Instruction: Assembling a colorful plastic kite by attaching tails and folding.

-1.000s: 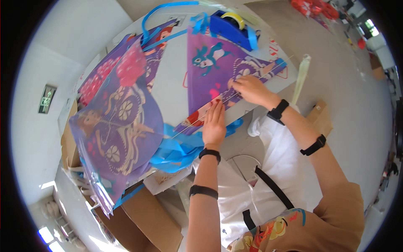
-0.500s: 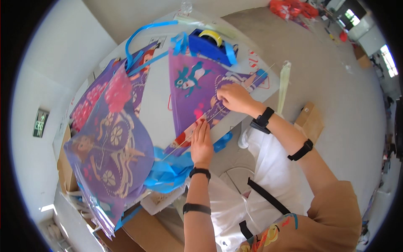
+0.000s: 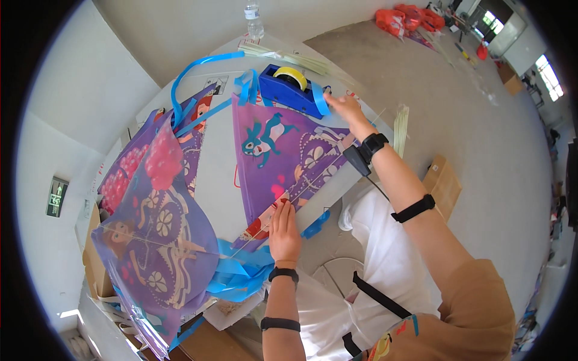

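Observation:
A purple kite sheet [image 3: 283, 159] with cartoon prints lies on the white table [image 3: 211, 174], with a thin stick running along it. My left hand [image 3: 284, 231] lies flat on the kite's near corner, pressing it down. My right hand [image 3: 343, 108] reaches to the blue tape dispenser [image 3: 289, 90] with its yellow roll at the far side, fingers at its right end by the tape. Whether tape is pinched between them I cannot tell.
A stack of finished purple kites [image 3: 153, 234] with blue ribbon tails [image 3: 241, 274] hangs off the table's left side. A plastic bottle [image 3: 254, 12] and pale sticks [image 3: 289, 57] lie at the far edge. A cardboard box [image 3: 442, 177] sits on the floor at right.
My right hand left the kite sheet and moved away to the tape dispenser. My left hand stayed pressed on the kite's near corner. The view shifted.

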The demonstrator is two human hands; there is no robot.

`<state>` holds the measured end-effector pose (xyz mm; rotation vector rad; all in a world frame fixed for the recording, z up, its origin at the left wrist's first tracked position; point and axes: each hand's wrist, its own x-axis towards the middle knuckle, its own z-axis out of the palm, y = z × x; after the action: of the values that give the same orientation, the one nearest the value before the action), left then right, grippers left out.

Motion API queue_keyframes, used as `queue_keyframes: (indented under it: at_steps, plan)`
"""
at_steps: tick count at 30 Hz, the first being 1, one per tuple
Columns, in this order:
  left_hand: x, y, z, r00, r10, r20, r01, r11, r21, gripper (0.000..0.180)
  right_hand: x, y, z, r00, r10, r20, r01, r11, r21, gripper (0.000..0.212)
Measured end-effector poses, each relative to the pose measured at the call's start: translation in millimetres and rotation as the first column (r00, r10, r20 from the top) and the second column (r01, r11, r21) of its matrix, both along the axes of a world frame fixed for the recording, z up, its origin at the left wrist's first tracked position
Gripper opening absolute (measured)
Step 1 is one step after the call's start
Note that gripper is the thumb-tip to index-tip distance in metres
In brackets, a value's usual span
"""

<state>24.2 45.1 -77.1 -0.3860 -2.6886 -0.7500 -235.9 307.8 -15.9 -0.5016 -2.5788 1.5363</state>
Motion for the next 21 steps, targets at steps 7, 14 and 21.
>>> queue_keyframes:
  at_steps: [7, 14, 21]
  plan:
    - [-1.0, 0.0, 1.4, 1.000, -0.002, 0.004, 0.002, 1.000, 0.003, 0.043, 24.1, -18.0, 9.7, 0.984, -0.087, -0.155, 0.050, 0.973, -0.226, 0.031]
    - [-0.6, 0.7, 2.8, 1.000, -0.001, 0.028, 0.001, 1.000, -0.001, 0.042, -32.1, 58.3, 11.3, 0.975, -0.140, -0.175, 0.177, 0.959, 0.220, 0.022]
    - [-0.1, 0.2, 2.1, 1.000, 0.001, 0.013, -0.001, 1.000, 0.001, 0.042, -45.4, 47.8, -10.0, 0.787, 0.234, -0.571, 0.191, 0.788, 0.585, 0.033]
